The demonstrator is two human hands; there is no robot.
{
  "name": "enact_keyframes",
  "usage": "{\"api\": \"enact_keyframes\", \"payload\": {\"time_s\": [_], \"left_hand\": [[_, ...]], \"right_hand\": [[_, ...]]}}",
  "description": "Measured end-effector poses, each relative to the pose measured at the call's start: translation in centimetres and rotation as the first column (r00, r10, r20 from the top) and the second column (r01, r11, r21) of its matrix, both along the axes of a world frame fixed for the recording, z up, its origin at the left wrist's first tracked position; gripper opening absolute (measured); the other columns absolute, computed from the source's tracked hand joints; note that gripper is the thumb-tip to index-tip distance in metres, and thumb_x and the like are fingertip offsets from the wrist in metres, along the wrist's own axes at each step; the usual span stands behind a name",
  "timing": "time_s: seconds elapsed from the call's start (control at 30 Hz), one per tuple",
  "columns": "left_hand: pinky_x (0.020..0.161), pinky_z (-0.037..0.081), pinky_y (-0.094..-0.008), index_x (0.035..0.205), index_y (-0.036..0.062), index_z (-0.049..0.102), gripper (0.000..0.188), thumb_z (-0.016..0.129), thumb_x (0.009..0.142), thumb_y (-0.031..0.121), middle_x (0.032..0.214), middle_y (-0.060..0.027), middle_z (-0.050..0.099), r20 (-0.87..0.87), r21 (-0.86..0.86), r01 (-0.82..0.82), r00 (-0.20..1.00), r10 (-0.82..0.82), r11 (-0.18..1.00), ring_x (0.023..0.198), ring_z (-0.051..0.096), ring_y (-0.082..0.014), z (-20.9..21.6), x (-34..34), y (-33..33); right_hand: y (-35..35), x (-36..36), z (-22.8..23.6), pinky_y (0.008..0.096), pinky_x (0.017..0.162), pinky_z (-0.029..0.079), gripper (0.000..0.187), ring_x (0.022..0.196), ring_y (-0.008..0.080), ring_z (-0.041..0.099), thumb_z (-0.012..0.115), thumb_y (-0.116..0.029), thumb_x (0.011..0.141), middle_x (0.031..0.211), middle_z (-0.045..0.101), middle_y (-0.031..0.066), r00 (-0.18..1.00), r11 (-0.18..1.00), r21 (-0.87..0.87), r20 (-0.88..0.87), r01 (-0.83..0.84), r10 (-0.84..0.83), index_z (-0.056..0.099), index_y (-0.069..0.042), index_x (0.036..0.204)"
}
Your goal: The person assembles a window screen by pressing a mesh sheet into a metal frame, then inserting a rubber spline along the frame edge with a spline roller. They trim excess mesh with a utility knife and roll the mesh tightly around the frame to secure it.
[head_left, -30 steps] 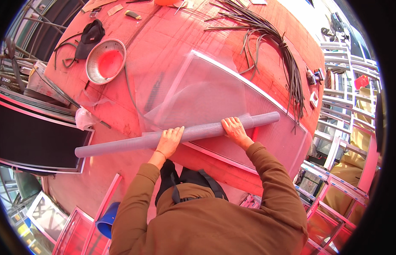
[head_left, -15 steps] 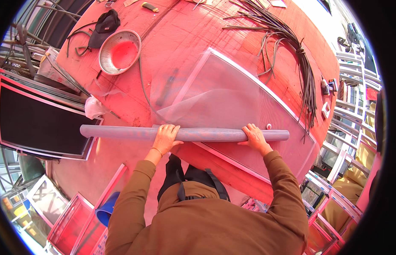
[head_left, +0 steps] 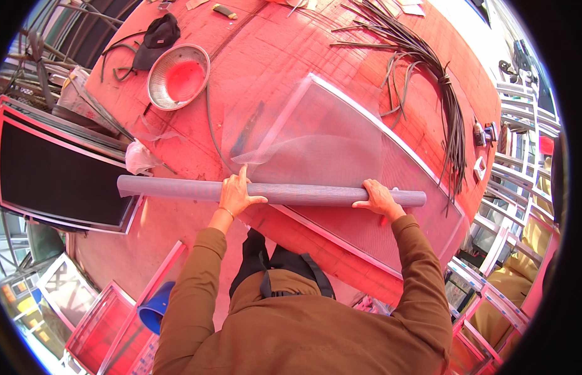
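A long grey roll of screen mesh (head_left: 303, 194) lies crosswise in front of me, its left end reaching past the table edge. My left hand (head_left: 236, 195) grips it left of its middle, one finger stretched forward past the roll and the thumb along its near side. Toward the roll's right end, my right hand (head_left: 377, 199) has its fingers over the top, with the thumb pointing left. From the roll a loose sheet of mesh (head_left: 328, 153) spreads away over a white-edged screen frame (head_left: 360, 107) on the red table. The fingers' undersides are hidden.
On the red table (head_left: 260, 56) are a metal colander (head_left: 152, 81), a black cap (head_left: 160, 37), and a bundle of dark rubber strips (head_left: 442, 81). Framed screens (head_left: 60, 169) are stacked at left. A blue bucket (head_left: 155, 307) stands lower left; white frames (head_left: 513, 156) crowd the right.
My left hand has shifted slightly left and forward, one finger now stretched out. The roll's left part has moved a little forward. The loose mesh's raised fold has changed shape and lies flatter.
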State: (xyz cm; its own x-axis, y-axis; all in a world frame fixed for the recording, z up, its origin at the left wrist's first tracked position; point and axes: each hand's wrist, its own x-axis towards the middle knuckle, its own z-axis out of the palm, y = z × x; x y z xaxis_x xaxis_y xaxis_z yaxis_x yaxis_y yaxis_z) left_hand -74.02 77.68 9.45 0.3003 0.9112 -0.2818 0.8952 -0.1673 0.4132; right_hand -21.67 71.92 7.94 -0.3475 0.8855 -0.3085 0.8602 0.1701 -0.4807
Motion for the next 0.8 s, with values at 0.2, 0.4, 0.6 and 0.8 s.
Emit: {"api": "enact_keyframes", "payload": {"time_s": [0.2, 0.4, 0.6, 0.8], "left_hand": [[0.101, 0.050, -0.0487, 0.157, -0.0032, 0.046, 0.128, 0.081, 0.070, 0.085, 0.124, -0.0164, 0.071, -0.141, 0.154, 0.077, 0.989, -0.055, 0.985, 0.113, 0.068, -0.0339, 0.2, -1.1, 0.0], [0.100, 0.050, -0.0506, 0.146, -0.0006, 0.056, 0.115, 0.078, 0.073, 0.084, 0.124, -0.0184, 0.070, -0.140, 0.192, 0.046, 0.990, -0.019, 0.980, 0.115, 0.064, -0.0357, 1.0, -0.7, 0.3], [0.105, 0.046, -0.0510, 0.131, 0.0005, 0.062, 0.102, 0.079, 0.073, 0.083, 0.118, -0.0153, 0.065, -0.099, 0.289, -0.074, 0.989, 0.107, 0.954, 0.119, 0.059, -0.0346, 0.8, 0.0, 0.4], [0.108, 0.043, -0.0498, 0.124, 0.0034, 0.066, 0.089, 0.078, 0.077, 0.078, 0.120, -0.0130, 0.063, -0.148, 0.404, -0.044, 0.983, 0.112, 0.914, 0.117, 0.060, -0.0335, 0.2, 0.6, 2.5]], "right_hand": [[0.2, 0.4, -0.7, 0.0532, 0.094, 0.053, 0.081, 0.110, 0.0414, 0.064, 0.085, -0.070, 0.079, 0.108, 0.064, 0.0197, 1.000, 0.999, -0.036, 0.027, -0.009, 0.010, 0.062, 0.000, 0.112], [0.3, 0.4, -0.4, 0.0516, 0.094, 0.053, 0.076, 0.110, 0.0414, 0.063, 0.086, -0.067, 0.081, 0.108, 0.062, 0.0196, 1.000, 1.000, 0.017, 0.006, 0.006, -0.006, 0.063, 0.000, 0.110], [1.3, 0.1, 0.5, 0.0507, 0.096, 0.050, 0.073, 0.109, 0.0416, 0.060, 0.086, -0.061, 0.084, 0.110, 0.059, 0.0205, 0.995, 0.993, -0.069, -0.005, 0.100, -0.101, 0.061, 0.002, 0.113], [2.5, -2.3, 2.8, 0.0500, 0.103, 0.049, 0.065, 0.118, 0.0391, 0.061, 0.088, -0.047, 0.086, 0.122, 0.064, 0.0178, 0.999, 0.939, 0.344, 0.048, -0.011, -0.006, 0.064, -0.001, 0.126]]}}
